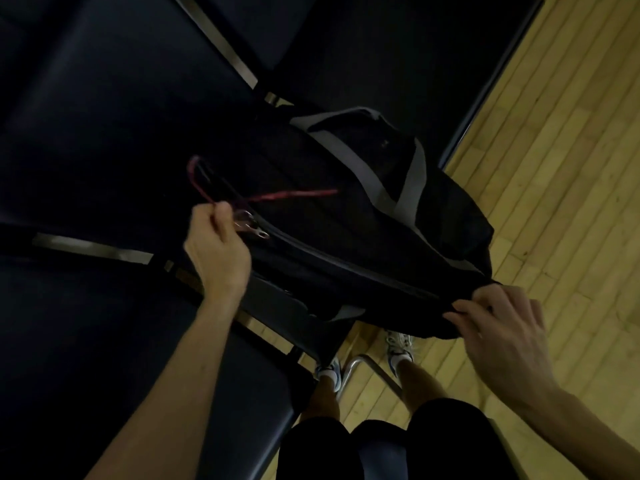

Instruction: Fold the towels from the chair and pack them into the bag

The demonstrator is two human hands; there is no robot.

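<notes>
Nearest the lens, black shorts (450, 441) and bare knees, white shoes (400, 344) beyond them on the wooden floor (554, 174). Just past the knees, dark bag (346, 216) lying across the front edge of a dark padded seat (104, 140), right end hanging out over the floor. Grey straps (412, 181) looped over its top. Pale zip line (329, 258) along the near side, from the metal pulls (254, 228) at the left toward the right end; shut along its whole length or not, cannot tell. Left hand (216, 251) raised at the bag's left end, grip clamped on a red cord (294, 195) between thumb and curled fingers, cord looping up and trailing right across the bag's top. Right hand (502, 327) at the bag's right end, grip pinched on a fold of the dark fabric, fingers curled over it. More dark seats around, split by metal bars (221, 46). Bent chrome leg (374, 368) between the two shoes
</notes>
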